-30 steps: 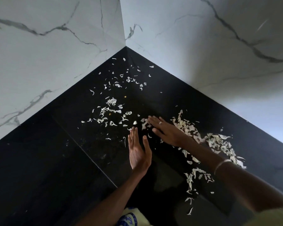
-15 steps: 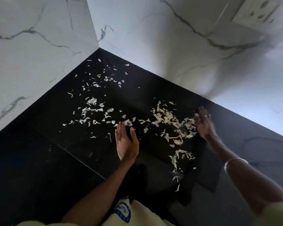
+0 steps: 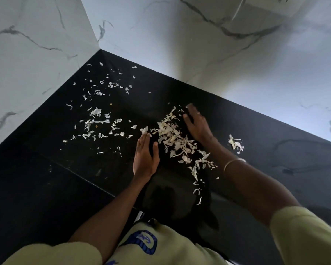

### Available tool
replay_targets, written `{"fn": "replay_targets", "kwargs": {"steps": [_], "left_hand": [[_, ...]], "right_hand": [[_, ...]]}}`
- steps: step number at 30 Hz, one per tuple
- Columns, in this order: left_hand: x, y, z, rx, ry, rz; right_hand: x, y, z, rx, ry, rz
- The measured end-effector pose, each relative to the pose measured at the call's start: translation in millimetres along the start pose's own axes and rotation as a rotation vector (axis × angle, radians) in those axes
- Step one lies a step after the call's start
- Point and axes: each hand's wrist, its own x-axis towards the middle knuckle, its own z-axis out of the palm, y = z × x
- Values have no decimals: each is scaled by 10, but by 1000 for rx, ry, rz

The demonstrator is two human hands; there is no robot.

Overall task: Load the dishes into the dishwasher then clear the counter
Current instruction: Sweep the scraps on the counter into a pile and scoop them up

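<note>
My two hands on one black counter (image 3: 46, 188), left hand (image 3: 144, 159), right hand (image 3: 198, 127), one bangle (image 3: 234, 162) on my right wrist, two marble walls (image 3: 36, 54), white peel scraps (image 3: 172, 134) too many to count

walls: white marble (image 3: 180, 44), grey veins, meeting in a corner | counter: glossy black (image 3: 36, 178) | light: dim

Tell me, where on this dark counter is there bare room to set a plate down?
The counter is bare at the near left, between the left wall and the left hand. Another bare stretch lies along the right wall, beyond the small clump. It is crowded between the hands, where the right hand meets the pile of peels, and toward the corner, with scattered peels.
</note>
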Motion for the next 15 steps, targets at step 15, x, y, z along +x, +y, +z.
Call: {"fn": "replay_targets", "kwargs": {"steps": [15], "left_hand": [[36, 20, 41, 32, 29, 17]], "right_hand": [[-270, -172, 353, -131, -333, -267]]}}
